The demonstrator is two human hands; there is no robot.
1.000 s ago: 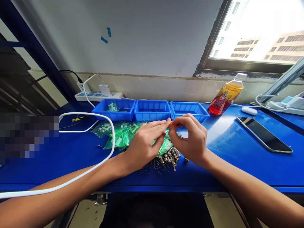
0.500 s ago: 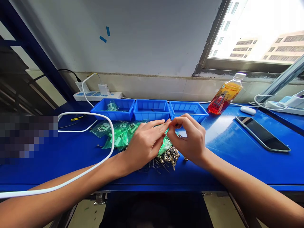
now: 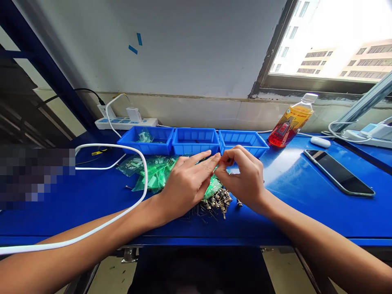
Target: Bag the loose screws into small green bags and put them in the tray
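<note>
My left hand (image 3: 186, 183) and my right hand (image 3: 243, 177) meet at the fingertips above a pile of small parts. Both are closed in a pinch, and what lies between the fingers is too small and hidden to name. Beneath them are green plastic bags (image 3: 156, 173) and a heap of metal fittings (image 3: 219, 202) with loose screws (image 3: 200, 214). One fitting (image 3: 239, 203) lies apart, below my right hand. Behind the hands stand three blue bins: the left bin (image 3: 145, 147) holds a clear bag, the middle bin (image 3: 196, 149) a small dark piece, and the right bin (image 3: 245, 139) is partly hidden.
A white cable (image 3: 143, 171) loops over my left forearm. A power strip (image 3: 122, 123) sits at the back left. To the right are a drink bottle (image 3: 290, 122), a white case (image 3: 320, 141) and a phone (image 3: 338, 171) on the blue table (image 3: 306, 208).
My right hand has shifted slightly left, and the lone fitting beneath it shows more fully. The fingertips of both hands stay together.
</note>
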